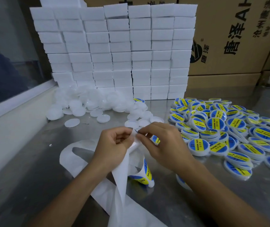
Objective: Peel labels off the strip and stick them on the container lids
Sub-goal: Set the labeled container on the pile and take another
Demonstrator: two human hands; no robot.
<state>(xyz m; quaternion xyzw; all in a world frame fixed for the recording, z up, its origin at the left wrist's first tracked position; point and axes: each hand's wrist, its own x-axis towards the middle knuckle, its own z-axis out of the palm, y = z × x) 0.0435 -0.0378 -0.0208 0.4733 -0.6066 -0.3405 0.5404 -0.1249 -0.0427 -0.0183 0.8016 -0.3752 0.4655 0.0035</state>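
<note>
Two bare hands meet above the grey metal bench (32, 169), both working the long white paper backing strip (122, 174). The left hand (113, 143) has its fingers curled, pinching the upper end of the strip between thumb and fingertips. The right hand (162, 145) also has curled fingers, its thumb and forefinger pinching at the strip's edge, touching the left hand's fingertips; whether it already holds a label cannot be told. The strip hangs down from the hands and loops over the bench toward the person, with about three round blue-and-yellow labels (145, 169) showing on its curled part below the right wrist. To the right lies a heap of dozens of round lids bearing blue-and-yellow labels (221, 128), too many to count. Beyond the hands sits a pile of many plain white round lids (88, 102), and one labelled lid (138, 100) rests at its far edge. Behind stand about seven columns of stacked white boxes (114, 51), and brown cardboard cartons (229, 38) at the right.
</note>
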